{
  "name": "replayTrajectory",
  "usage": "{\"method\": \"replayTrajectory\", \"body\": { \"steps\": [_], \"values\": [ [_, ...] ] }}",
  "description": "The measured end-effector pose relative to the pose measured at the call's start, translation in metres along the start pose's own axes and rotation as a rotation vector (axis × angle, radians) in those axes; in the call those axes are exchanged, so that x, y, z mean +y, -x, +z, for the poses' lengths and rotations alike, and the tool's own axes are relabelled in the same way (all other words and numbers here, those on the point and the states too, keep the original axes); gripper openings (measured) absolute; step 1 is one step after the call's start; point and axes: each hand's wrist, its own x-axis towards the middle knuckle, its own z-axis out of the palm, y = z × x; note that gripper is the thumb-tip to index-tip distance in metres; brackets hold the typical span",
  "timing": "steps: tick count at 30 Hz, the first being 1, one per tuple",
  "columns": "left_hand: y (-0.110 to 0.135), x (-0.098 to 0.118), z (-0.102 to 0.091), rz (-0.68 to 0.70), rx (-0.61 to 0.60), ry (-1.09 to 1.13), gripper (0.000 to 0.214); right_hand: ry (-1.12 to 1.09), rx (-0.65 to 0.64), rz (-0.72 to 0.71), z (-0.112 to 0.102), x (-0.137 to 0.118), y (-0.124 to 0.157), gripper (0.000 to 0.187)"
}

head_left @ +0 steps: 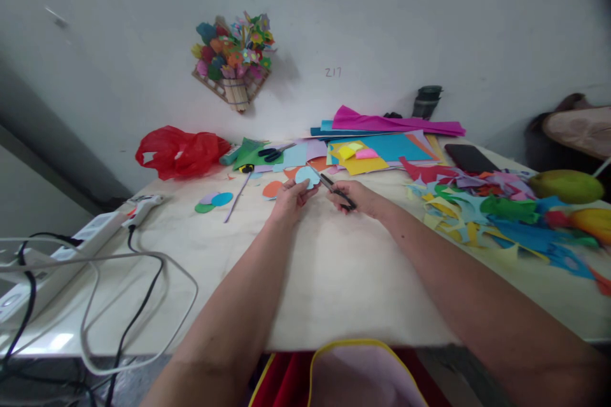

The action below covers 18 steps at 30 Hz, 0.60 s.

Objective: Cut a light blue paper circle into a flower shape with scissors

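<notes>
My left hand (290,197) pinches a light blue paper circle (307,176) just above the table (334,280). My right hand (356,197) is closed round the handles of black scissors (334,189), whose blades point up-left and touch the circle's right edge. An orange paper circle (272,189) lies just left of my left hand. Further left, green, blue and lilac paper circles (213,201) overlap on the table.
Coloured paper sheets (377,146) are stacked at the back, with a second pair of scissors (273,152) and a red plastic bag (177,151). Paper scraps (496,216), a phone (470,158) and mangoes (567,186) lie right. A power strip (71,248) with cables lies left.
</notes>
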Motion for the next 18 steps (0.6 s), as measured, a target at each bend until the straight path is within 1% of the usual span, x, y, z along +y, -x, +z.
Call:
{"method": "replayTrajectory", "body": {
  "steps": [6, 13, 18],
  "values": [
    [0.000, 0.000, 0.000, 0.008, 0.002, 0.013, 0.019, -0.009, -0.003, 0.007, 0.000, 0.003, -0.003, 0.022],
    [0.001, 0.002, 0.001, 0.009, 0.018, 0.028, 0.019, -0.015, -0.011, -0.033, -0.002, 0.012, -0.007, 0.024],
    [0.003, 0.003, 0.002, 0.004, 0.017, 0.021, 0.018, -0.013, -0.015, -0.034, -0.003, 0.013, -0.007, 0.024]
  ]
}}
